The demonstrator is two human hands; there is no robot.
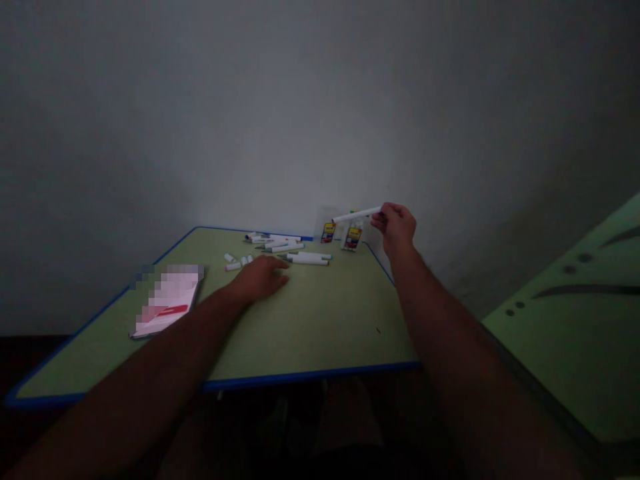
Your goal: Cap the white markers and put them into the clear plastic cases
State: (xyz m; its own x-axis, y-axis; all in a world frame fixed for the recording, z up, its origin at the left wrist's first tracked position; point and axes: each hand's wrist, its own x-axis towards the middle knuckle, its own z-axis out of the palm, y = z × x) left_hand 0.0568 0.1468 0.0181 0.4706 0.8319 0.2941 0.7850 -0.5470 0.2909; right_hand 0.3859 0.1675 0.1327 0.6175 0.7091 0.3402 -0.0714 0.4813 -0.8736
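My right hand (pixel 397 227) is raised above the table's far right corner, its fingers closed on one end of a white marker (pixel 356 215). The marker points left, nearly level, in front of clear packs with yellow and red labels (pixel 353 237). Lower and to the left, my left hand (pixel 263 277) is over the table with its fingers stretched out and apart. Just beyond its fingertips lie uncapped white markers (pixel 307 260). Several loose white caps (pixel 233 266) lie to the left of that hand, and more markers (pixel 283 247) are grouped behind it.
The pale green table (pixel 320 327) has a blue edge and stands against a grey wall. A pink and white booklet (pixel 173 297), partly blurred out, lies on the left side. A green panel with dark marks (pixel 590 320) stands at the right.
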